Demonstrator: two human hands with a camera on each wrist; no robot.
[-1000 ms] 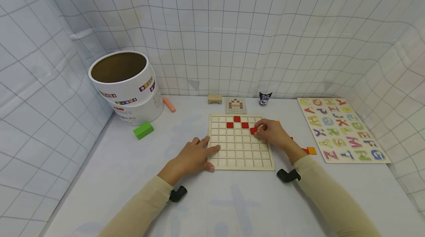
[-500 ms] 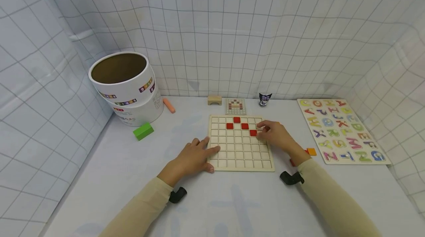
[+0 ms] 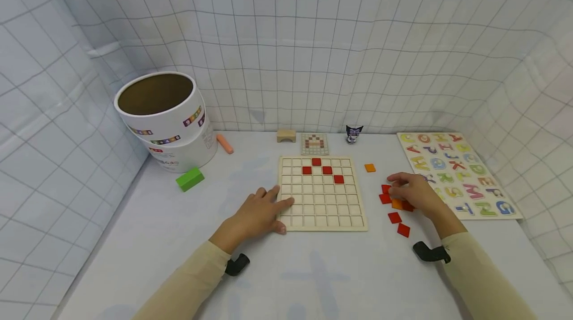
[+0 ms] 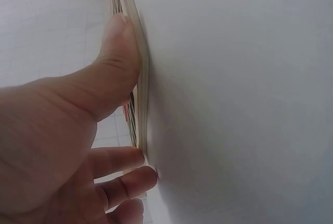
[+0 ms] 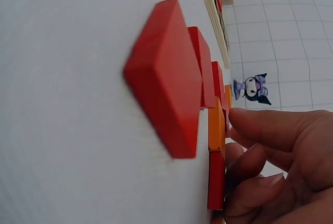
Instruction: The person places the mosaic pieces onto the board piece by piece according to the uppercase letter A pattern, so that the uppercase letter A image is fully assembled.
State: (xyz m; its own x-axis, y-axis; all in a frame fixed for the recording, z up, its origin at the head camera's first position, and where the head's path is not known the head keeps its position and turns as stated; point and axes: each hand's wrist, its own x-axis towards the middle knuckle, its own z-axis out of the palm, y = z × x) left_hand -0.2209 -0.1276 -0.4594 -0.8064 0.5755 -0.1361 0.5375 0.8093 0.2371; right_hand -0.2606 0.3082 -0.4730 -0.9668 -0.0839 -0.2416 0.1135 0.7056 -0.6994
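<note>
1. The left hand lies flat on the table with straight fingers pressed to the left edge of the grid board; the left wrist view shows the thumb against the board's rim.
2. The board sits near the middle of the table and carries four red tiles in its upper rows, set in a stepped line.
3. The right hand is off the board, over a loose cluster of tiles to the right of it — red ones and one orange.
4. Its fingers are curled down onto the tiles at the top of that cluster; in the right wrist view the fingertips touch the edges of a red tile and an orange one, but whether any tile is actually pinched cannot be told.
5. Two more red tiles lie just in front of the hand, toward the near edge of the table.
6. A single orange tile lies apart, beside the board's top right corner.
7. Along the far edge stand a small pattern card, a wooden arch block and a little dark figurine.
8. A letter puzzle fills the right side — a white tub, a green block and an orange stick sit in the far left corner.
</note>
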